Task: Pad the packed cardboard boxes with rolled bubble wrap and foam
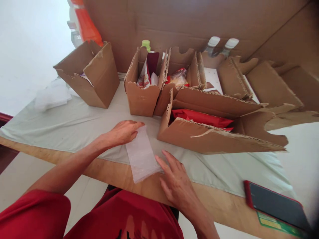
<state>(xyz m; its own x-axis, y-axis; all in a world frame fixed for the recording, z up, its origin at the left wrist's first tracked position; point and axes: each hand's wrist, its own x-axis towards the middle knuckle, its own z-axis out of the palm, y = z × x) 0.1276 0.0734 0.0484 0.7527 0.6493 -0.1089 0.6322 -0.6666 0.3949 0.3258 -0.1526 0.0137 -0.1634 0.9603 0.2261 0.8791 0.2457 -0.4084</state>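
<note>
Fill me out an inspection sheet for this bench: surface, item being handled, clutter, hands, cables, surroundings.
Surface: pale, wrinkled cloth over a wooden table, whose near edge is bare.
Item handled: whitish sheet, lying flat, its near end over the bare wood.
Clutter: cardboard boxes, one with something red inside; a phone partly over a green card; a whitish pile at far left.
Hands: left hand at the sheet's far end, grip unclear; right hand open by its right edge, contact unclear.
Cables: nothing seen.
Surroundings: cardboard panel behind the boxes; two white-capped bottles in front of it.
</note>
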